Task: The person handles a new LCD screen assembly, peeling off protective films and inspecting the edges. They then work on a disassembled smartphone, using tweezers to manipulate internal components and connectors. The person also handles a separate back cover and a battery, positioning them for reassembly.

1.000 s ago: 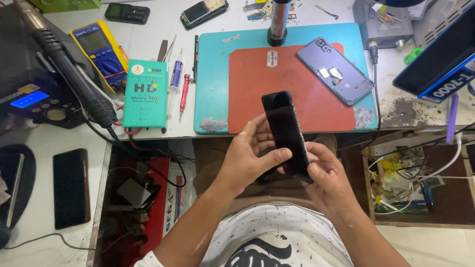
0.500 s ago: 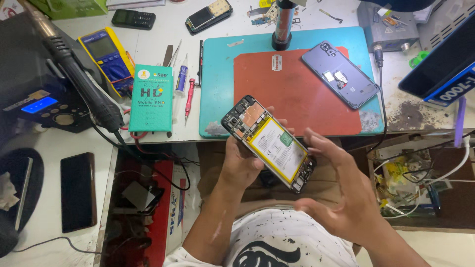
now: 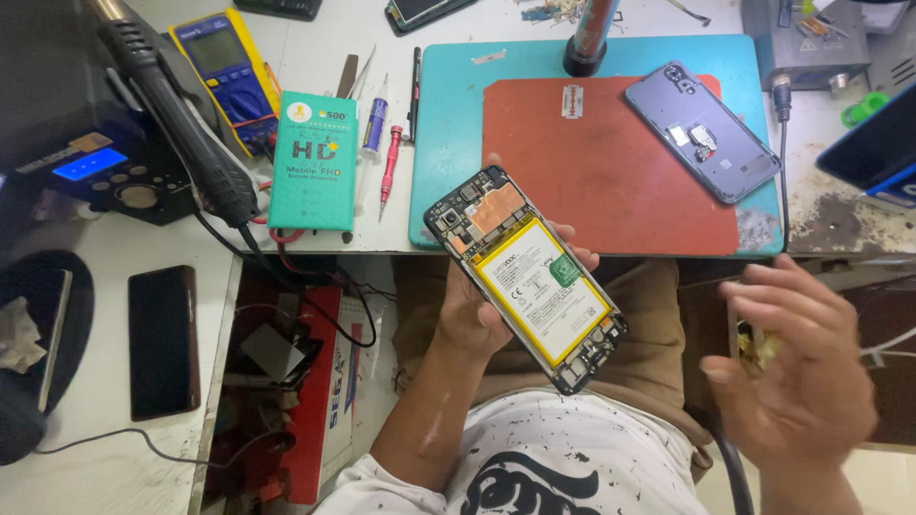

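Note:
My left hand point(image 3: 474, 310) grips an opened black phone point(image 3: 527, 278) from underneath, tilted, its back off so the yellow-edged white battery and circuit board face up. My right hand point(image 3: 797, 367) hovers to the right of the phone, apart from it, fingers spread and blurred, holding nothing. The phone's grey back cover point(image 3: 703, 132) lies inside-up on the red mat point(image 3: 611, 167) at the far right of the bench.
The red mat lies on a teal work mat point(image 3: 444, 124). Left of it are a green box point(image 3: 314, 159), a red screwdriver point(image 3: 389, 172), a yellow multimeter point(image 3: 232, 78) and a black hot-air handle point(image 3: 181, 129). A dark phone point(image 3: 163, 340) lies on the left table.
The phone was turned from its dark screen side to its open back. My right hand let go of it and moved off to the right.

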